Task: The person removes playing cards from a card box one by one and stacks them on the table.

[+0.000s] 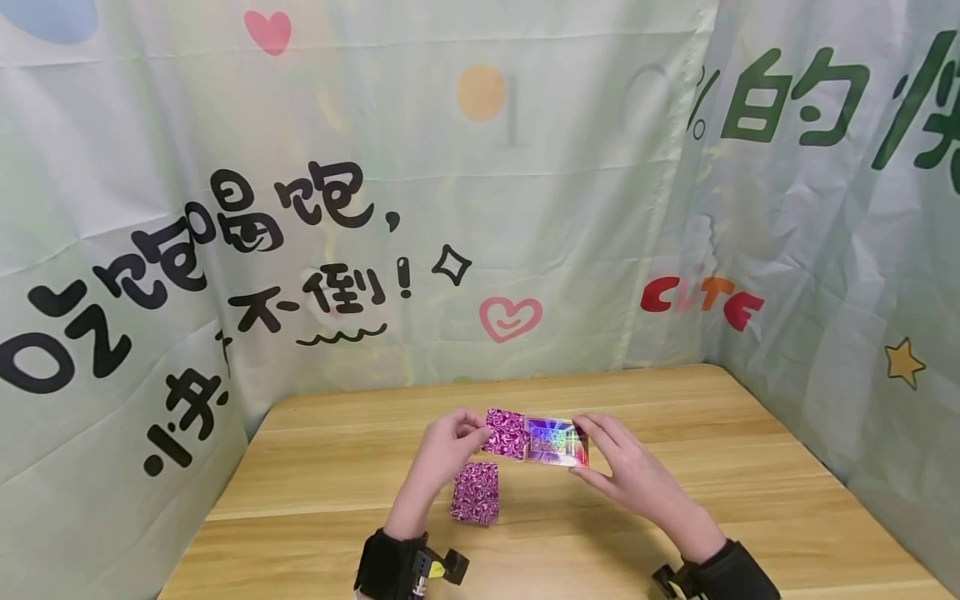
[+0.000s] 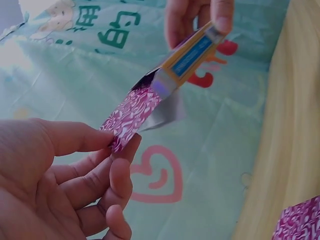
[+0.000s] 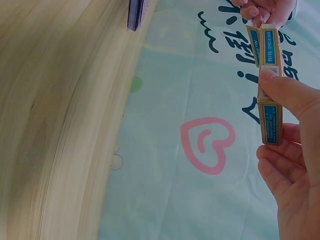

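Note:
In the head view a shiny holographic card box [image 1: 557, 442] is held up above the table, its far end gripped between the thumb and fingers of my right hand [image 1: 628, 462]. A purple-and-white patterned card [image 1: 507, 433] sticks out of the box's left end. My left hand [image 1: 450, 446] pinches that card's outer edge between thumb and fingers. The left wrist view shows the card [image 2: 131, 112] reaching into the box mouth, beside an open flap [image 2: 165, 112]. Seen from the right wrist, the box [image 3: 271, 120] shows a narrow gold-and-blue side. Whether several cards are pinched I cannot tell.
A stack of matching purple cards [image 1: 476, 496] lies on the wooden table [image 1: 322, 492], just below my left hand. Printed cloth [image 1: 570, 208] with lettering and hearts hangs behind the table and along both sides. Black camera straps [image 1: 390, 562] wrap both wrists.

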